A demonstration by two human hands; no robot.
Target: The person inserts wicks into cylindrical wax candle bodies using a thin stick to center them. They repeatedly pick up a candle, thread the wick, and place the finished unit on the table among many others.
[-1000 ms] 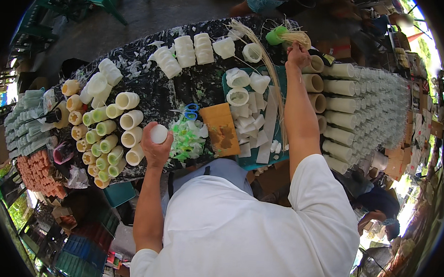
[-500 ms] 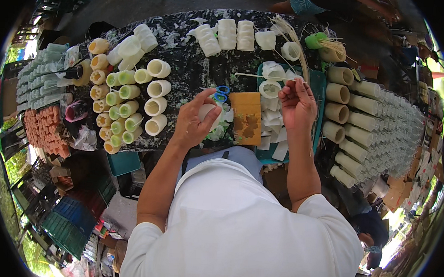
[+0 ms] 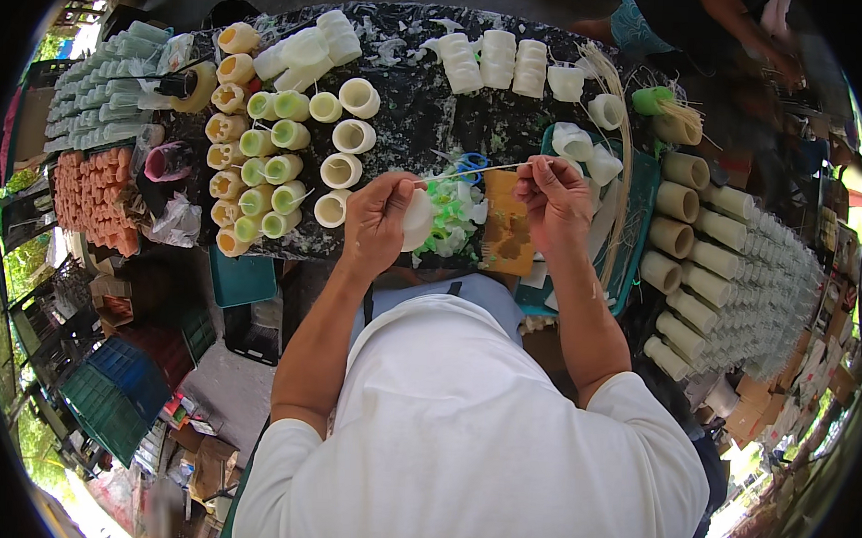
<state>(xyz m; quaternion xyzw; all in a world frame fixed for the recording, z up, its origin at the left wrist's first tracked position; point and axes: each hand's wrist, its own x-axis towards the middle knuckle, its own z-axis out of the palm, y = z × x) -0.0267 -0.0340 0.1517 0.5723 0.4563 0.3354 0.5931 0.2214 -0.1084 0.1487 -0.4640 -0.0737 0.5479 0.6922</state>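
A thin, pale wick-like strand (image 3: 498,167) runs between my two hands above the table. My left hand (image 3: 378,214) is closed, with thumb and forefinger pinching the strand's left end. Against that hand's fingers sits a white rounded wax piece (image 3: 417,222); whether the hidden fingers also grip it I cannot tell. My right hand (image 3: 559,202) pinches the strand's other end between thumb and fingertips. Beneath the strand lie blue-handled scissors (image 3: 472,168) and a heap of green and white wax scraps (image 3: 447,233). A yellow-brown slab (image 3: 506,236) lies between my hands, near the table's front edge.
Yellow, green and white wax cups (image 3: 286,136) stand in rows on the left. White ribbed candles (image 3: 498,60) line the back. To the right are a green tray (image 3: 633,268), a long bundle of strands (image 3: 622,133) and many stacked pale cylinders (image 3: 720,260). Another person's arm (image 3: 749,33) shows far right.
My right hand has moved slightly left and down with the strand. My left hand has closed and taken the strand's left end. The whole view has shifted somewhat.
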